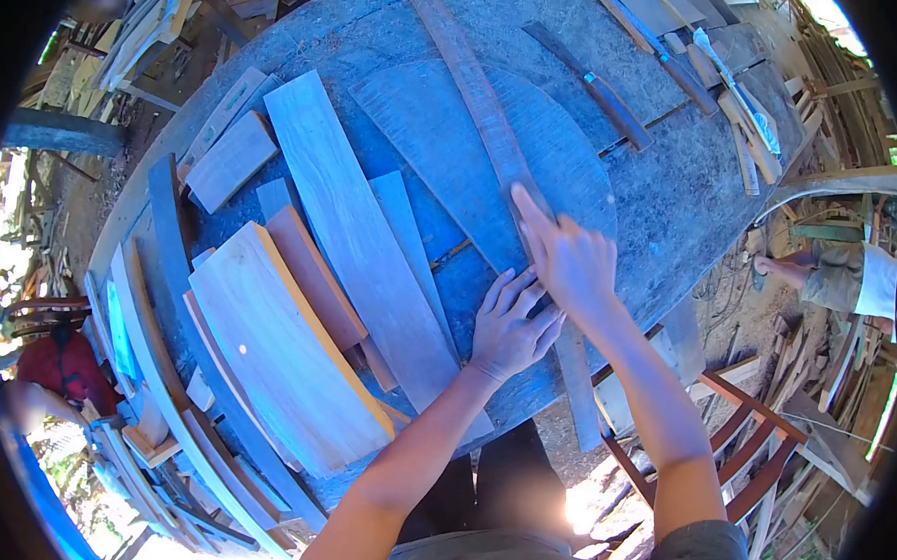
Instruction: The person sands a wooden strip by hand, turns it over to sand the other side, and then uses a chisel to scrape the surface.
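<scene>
- Strip (477,91): long and narrow, lying slantwise across the bench (673,190), over a curved board (425,129).
- Right hand (569,260): on the strip's lower half, index finger stretched along it, other fingers curled; whether they grip it cannot be told.
- Left hand (511,328): flat and spread, touching the strip's left edge.
- Planks (350,236): left of the strip.

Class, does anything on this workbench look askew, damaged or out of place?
Nothing looks damaged. The long strip under the left hand and right hand juts past the bench edge, and loose boards lie stacked at mixed angles.
</scene>
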Motion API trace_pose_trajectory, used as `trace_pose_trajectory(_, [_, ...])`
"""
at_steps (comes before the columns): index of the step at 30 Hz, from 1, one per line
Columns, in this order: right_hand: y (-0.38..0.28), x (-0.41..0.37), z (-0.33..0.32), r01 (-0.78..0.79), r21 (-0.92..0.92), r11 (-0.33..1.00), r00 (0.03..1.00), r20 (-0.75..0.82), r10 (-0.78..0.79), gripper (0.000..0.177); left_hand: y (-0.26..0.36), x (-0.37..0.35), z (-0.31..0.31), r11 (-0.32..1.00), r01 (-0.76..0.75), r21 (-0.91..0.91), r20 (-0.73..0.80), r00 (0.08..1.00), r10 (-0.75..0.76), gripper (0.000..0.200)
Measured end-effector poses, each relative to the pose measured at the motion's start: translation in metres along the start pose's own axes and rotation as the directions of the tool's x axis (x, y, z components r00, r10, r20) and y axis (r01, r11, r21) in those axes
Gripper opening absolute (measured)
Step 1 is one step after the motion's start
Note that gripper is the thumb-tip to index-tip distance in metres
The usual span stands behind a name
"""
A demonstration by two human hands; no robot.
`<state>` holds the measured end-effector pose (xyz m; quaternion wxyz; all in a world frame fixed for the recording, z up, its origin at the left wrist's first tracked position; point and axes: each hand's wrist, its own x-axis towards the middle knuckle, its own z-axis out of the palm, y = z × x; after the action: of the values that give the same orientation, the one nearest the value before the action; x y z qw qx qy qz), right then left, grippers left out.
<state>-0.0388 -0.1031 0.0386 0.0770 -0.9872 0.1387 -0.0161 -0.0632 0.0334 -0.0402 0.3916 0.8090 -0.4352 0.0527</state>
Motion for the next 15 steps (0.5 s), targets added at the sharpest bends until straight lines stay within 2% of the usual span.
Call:
trace_pose_trajectory(3, [0.0,0.0,0.001,0.005,-0.036,0.999,1.0,-0.026,-0.006,0.044,0.0,0.0,-0.001,1.0,0.0,-0.018,0.015,1.0,0.0,0.032])
trace_pose_trajectory(5, [-0.006,0.044,0.007,0.042,-0.046,0.998,0.989,-0.138,-0.048,0.038,0.003,0.003,-0.004,0.999,-0.012,0.03,0.001,1.0,0.012,0.032])
trace_pose_trajectory(7, [-0.015,0.097,0.014,0.022,0.018,1.0,0.987,-0.157,-0.019,0.034,0.003,0.003,-0.004,0.999,-0.011,0.043,0.003,1.0,0.011,0.032])
trace_pose_trajectory(10, [-0.017,0.119,0.024,0.021,0.107,0.994,0.973,-0.229,0.004,0.031,0.005,0.002,-0.003,0.999,-0.009,0.046,-0.003,1.0,0.009,0.031])
trace_pose_trajectory(13, [-0.01,0.058,0.012,-0.001,0.046,0.999,0.976,-0.216,0.011,0.032,0.002,0.002,-0.003,0.999,-0.016,0.029,-0.007,1.0,0.016,0.031])
trace_pose_trajectory(15, [-0.006,0.013,0.001,-0.036,-0.008,0.999,0.997,-0.068,0.036,0.04,0.001,0.003,-0.002,1.0,-0.009,0.018,-0.002,1.0,0.009,0.03])
